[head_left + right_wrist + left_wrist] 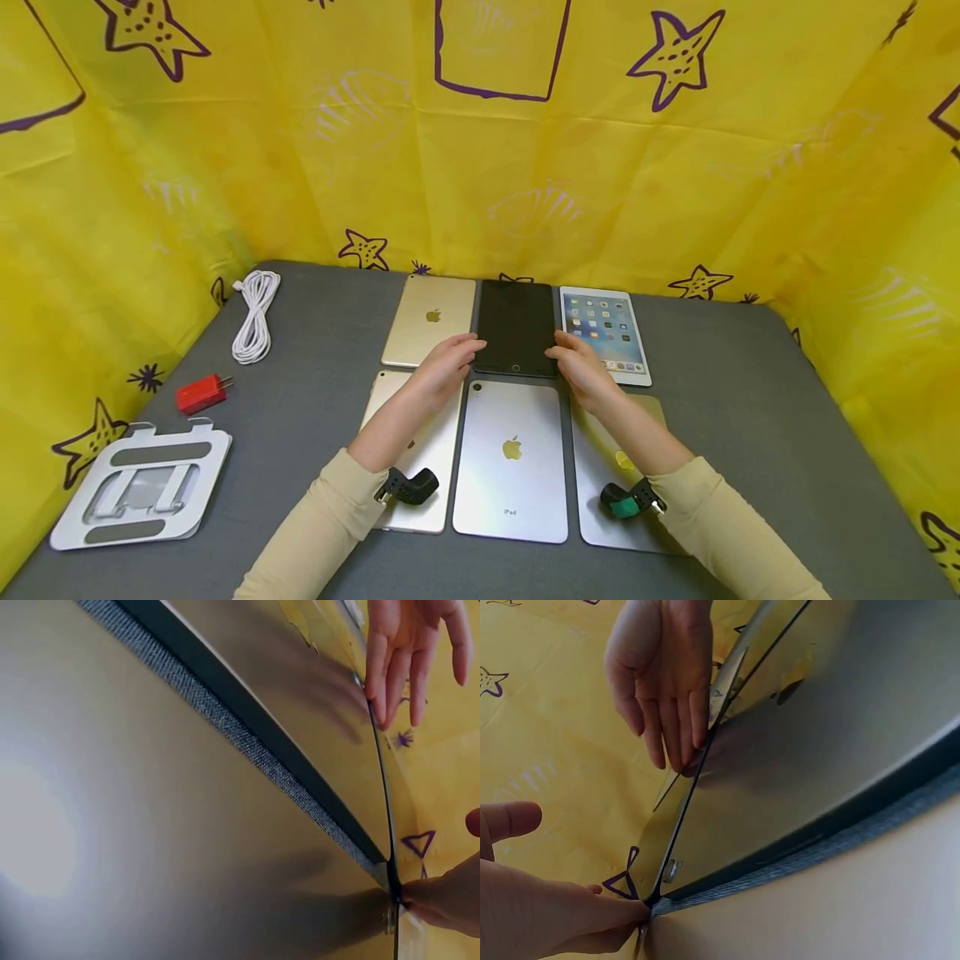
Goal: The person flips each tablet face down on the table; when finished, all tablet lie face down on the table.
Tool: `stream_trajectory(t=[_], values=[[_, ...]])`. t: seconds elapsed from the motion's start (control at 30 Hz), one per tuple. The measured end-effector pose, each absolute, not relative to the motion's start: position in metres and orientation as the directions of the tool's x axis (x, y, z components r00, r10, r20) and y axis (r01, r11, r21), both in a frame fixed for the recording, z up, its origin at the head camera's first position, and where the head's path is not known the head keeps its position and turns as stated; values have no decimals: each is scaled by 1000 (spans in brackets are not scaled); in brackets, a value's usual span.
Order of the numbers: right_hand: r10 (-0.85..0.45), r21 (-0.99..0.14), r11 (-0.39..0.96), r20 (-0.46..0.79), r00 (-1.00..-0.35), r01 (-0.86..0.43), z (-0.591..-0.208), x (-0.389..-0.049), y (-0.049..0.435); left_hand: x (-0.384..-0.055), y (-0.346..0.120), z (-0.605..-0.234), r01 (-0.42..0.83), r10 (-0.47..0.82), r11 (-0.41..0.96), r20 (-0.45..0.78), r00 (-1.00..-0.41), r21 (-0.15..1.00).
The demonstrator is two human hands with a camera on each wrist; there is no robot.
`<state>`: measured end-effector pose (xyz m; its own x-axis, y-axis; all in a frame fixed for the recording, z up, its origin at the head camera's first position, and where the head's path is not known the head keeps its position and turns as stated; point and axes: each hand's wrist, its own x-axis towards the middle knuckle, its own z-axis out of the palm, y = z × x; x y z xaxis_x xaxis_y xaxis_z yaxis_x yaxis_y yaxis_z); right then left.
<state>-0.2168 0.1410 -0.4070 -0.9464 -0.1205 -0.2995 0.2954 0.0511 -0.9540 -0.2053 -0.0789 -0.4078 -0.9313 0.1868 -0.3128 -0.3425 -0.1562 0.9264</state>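
A black tablet lies screen up in the middle of the back row. At its left edge my left hand touches the side with straight fingers. My right hand does the same at its right edge, thumb raised. The wrist views show the straight fingers of the left hand and right hand against the tablet's rim. A gold tablet, back up, lies to its left. To its right sits a white tablet with a lit screen. Directly in front is a silver iPad, back up.
Two more tablets, a left one and a right one, lie back up under my forearms. At the left are a white cable, a red charger plug and a white folding stand. Yellow cloth surrounds the table.
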Motion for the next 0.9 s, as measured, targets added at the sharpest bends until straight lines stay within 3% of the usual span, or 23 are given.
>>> stream_trajectory(t=[0.17, 0.37, 0.6, 0.9], values=[[-130, -949, 96, -309, -942, 299, -406, -218, 141, -210, -79, -404, -388, 177, -242, -353, -919, 889], [-146, -947, 128, -311, -939, 294, -405, -220, 139, -214, -77, -406, -347, 115, -278, -327, -938, 896], [-144, -945, 166, -305, -942, 281, -407, -222, 136, -209, -77, -405, -175, 57, 55, -178, -982, 983], [-173, -943, 188, -306, -936, 273, -407, -220, 133, -203, -81, -399, -43, 30, 243, -52, -998, 969]])
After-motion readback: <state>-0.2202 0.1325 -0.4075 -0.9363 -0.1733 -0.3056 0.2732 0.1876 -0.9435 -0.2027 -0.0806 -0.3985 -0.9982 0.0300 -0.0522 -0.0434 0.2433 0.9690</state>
